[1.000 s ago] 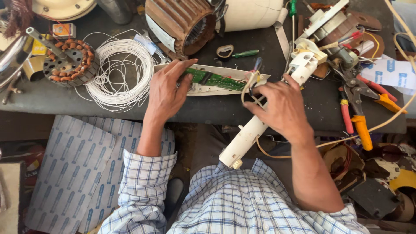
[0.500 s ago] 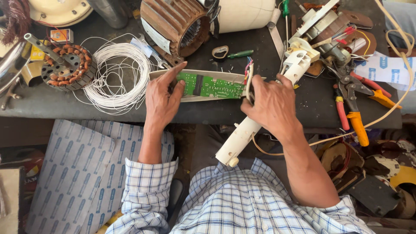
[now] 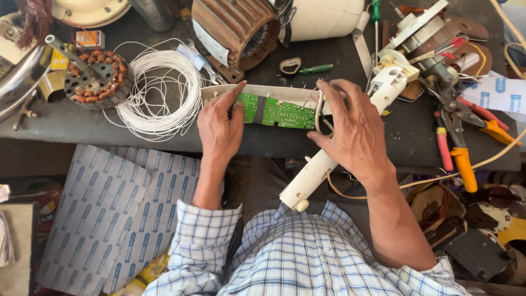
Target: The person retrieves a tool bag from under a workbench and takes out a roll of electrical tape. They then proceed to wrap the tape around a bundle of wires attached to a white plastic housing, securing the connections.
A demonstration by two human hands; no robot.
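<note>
White plastic, a long handle (image 3: 315,175) slants off the worktop (image 3: 405,137) edge under the right hand (image 3: 353,129), whose spread fingers rest on one green circuit board (image 3: 279,112) in its pale tray; the left hand (image 3: 222,123) presses flat on the board's 9 o'clock end. One white wire coil (image 3: 159,90) lies at 9 o'clock, one ribbed motor (image 3: 235,30) at 12, and orange-handled pliers (image 3: 463,148) at 3.

Bright, even daylight (soft shadows only); sharp centre, mild wide-angle bending at the edges.
</note>
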